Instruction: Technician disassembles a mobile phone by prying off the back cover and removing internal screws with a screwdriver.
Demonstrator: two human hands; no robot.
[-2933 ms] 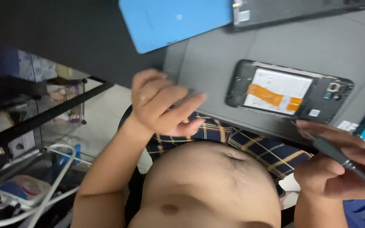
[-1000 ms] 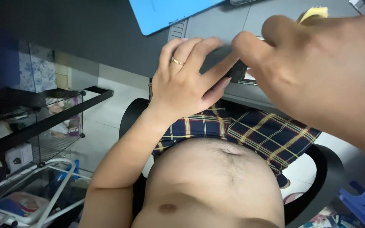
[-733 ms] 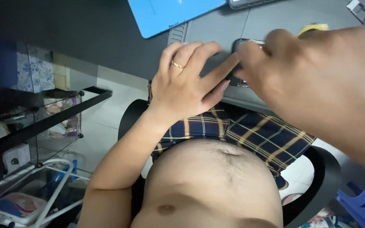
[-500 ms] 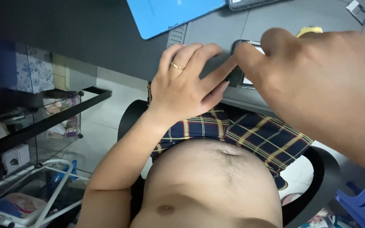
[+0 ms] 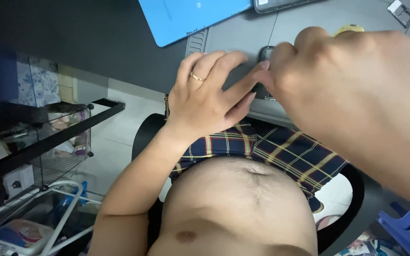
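1. Where the view starts, nearest the camera, a bare belly (image 5: 236, 204) fills the lower middle, with checked shorts (image 5: 281, 151) above it and the dark rim of a chair (image 5: 352, 208) curving round on the right; a blue plastic stool (image 5: 409, 227) shows at the lower right corner.
2. To the left, off the bench, stands a black wire shelf (image 5: 48, 137) with boxes and a white tube frame under it; what lies in the boxes is too dim to tell.
3. Next out, the left hand (image 5: 205, 102), with a gold ring (image 5: 196, 77) on one finger, lies flat with its fingers spread over the near edge of the grey mat (image 5: 233, 38); its fingertips press on a dark phone (image 5: 263, 71) that lies there, mostly hidden.
4. Close beside it, the right hand (image 5: 357, 95) looms large and blurred, its fingers bunched and pinching at the same phone, touching the left fingertips; the two hands are together on the phone, though whether the right holds a tool I cannot tell; a bit of yellow (image 5: 349, 29) peeps above its knuckles.
5. Farther off, on the dark bench (image 5: 96, 38), a blue sheet (image 5: 191, 16) lies at the top edge; beside it a second dark phone (image 5: 281, 4) is cut off by the frame; a small metal part (image 5: 401, 12) sits at the top right.
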